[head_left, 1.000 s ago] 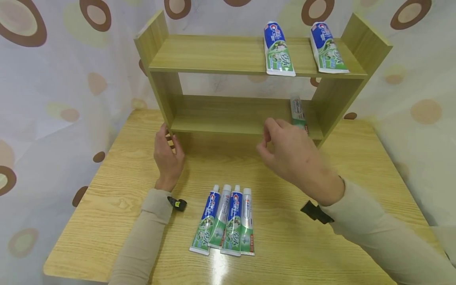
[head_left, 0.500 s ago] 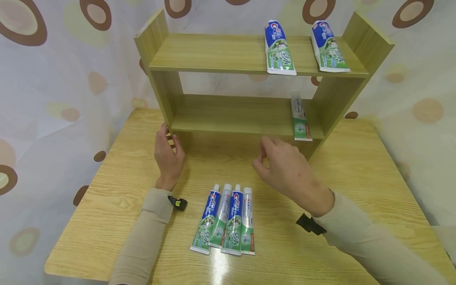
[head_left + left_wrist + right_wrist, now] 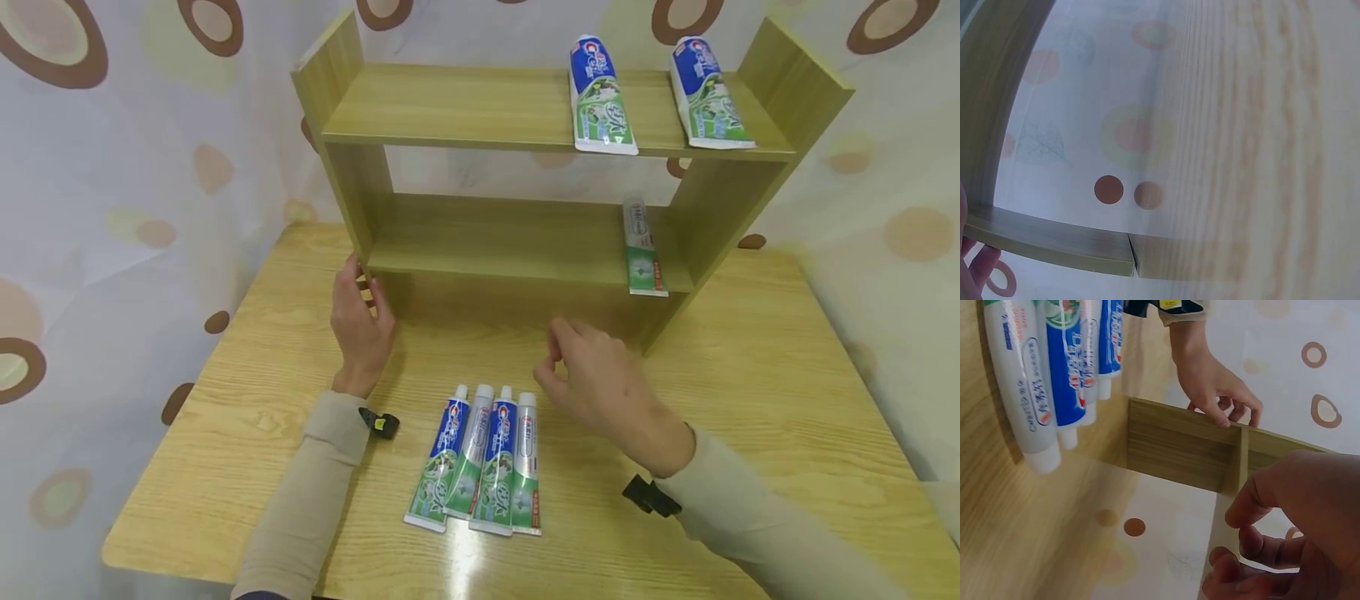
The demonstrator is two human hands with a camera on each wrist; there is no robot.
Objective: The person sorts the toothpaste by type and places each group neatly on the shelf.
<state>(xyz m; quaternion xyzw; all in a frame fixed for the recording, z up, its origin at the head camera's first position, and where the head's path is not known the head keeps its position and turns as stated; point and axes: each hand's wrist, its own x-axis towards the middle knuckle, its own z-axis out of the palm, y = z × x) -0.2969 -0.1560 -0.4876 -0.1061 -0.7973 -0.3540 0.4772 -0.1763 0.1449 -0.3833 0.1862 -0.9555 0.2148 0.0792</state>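
Note:
My left hand (image 3: 362, 329) grips the lower left side panel of a two-tier wooden shelf (image 3: 480, 237); in the right wrist view its thumb and fingers pinch the panel's edge. Over the table, in front of the shelf, my right hand (image 3: 603, 383) has loosely curled fingers with nothing between them. Just left of it lie several toothpaste tubes side by side, caps toward the shelf: blue-green ones (image 3: 495, 475) alternate with silver-green ones (image 3: 527, 458). One silver-green toothpaste tube (image 3: 645, 254) lies on the lower tier at the right. Two blue-green toothpaste tubes (image 3: 603, 100) lie on the upper tier.
The shelf stands on a light wooden table (image 3: 247, 433). A patterned curtain (image 3: 90, 250) hangs behind and at both sides. The upper-tier tubes and the lower-tier tube reach to the front edges of their boards.
My right hand has come down and back from the lower tier toward the tubes on the table, uncovering the silver-green toothpaste tube there. My left hand keeps its grip on the shelf.

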